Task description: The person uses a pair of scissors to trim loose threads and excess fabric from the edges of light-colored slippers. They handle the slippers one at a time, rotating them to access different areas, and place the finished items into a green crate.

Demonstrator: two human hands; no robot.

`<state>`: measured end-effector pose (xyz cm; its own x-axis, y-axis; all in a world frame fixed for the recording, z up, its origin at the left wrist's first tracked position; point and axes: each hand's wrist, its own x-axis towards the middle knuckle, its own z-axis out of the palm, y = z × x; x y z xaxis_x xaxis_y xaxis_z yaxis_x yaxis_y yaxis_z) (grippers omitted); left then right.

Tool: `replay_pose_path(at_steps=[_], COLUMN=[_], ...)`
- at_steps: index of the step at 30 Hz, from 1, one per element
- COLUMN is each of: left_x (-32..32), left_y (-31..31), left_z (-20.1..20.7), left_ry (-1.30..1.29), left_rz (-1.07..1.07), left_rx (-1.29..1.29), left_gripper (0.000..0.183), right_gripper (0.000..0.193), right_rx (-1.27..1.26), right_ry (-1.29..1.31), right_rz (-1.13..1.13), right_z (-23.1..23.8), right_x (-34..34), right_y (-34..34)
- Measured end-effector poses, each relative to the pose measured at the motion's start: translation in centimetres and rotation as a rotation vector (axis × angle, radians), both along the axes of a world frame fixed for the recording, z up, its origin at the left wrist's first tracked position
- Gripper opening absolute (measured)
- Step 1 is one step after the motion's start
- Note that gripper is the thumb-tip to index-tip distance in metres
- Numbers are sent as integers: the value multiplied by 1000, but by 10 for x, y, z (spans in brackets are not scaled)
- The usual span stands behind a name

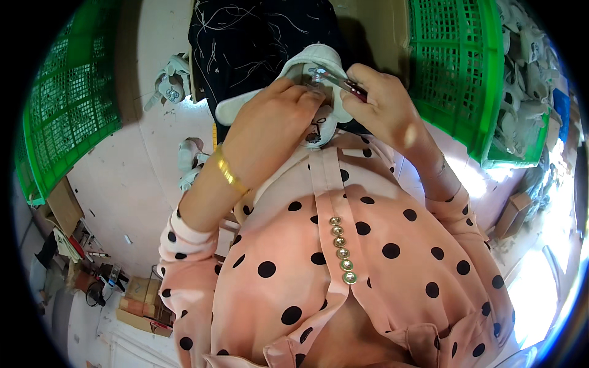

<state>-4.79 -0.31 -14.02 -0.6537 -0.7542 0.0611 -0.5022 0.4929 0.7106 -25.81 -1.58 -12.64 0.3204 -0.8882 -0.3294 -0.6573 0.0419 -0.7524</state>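
A small white shoe upper (331, 56) lies over my lap, with a dark printed figure on its toe end and a strap sticking out to the left. My left hand (273, 126) is closed on it, its fingertips pressed inside the opening. In my right hand (386, 110) is a pair of thread snips (356, 91) with a dark reddish handle. The metal tips point left into the upper, close to my left fingers. The tips' exact contact with the upper is too small to tell.
Dark cloth (245, 55) on my lap carries many loose pale threads. Green plastic baskets stand left (73, 86) and right (454, 67); white uppers (521, 86) pile up by the right one. More uppers (173, 86) lie on the left floor, and a cardboard box (144, 306) stands lower left.
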Motion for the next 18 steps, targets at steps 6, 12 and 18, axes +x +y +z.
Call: replay_pose_path(at_steps=[6, 12, 18], left_x=[-9, -15, -14], left_y=[-13, -10, 2], left_z=[-36, -50, -50], left_ry=[-5, -65, -11], left_rz=[-83, -61, 73], left_rx=[92, 151, -10], left_gripper=[32, 26, 29], right_gripper=[16, 18, 16], right_rx=[-15, 20, 53], right_ry=[-13, 5, -48], right_rz=[-28, -4, -54], right_z=[-27, -38, -40], right_x=[-2, -3, -2], right_y=[9, 15, 14])
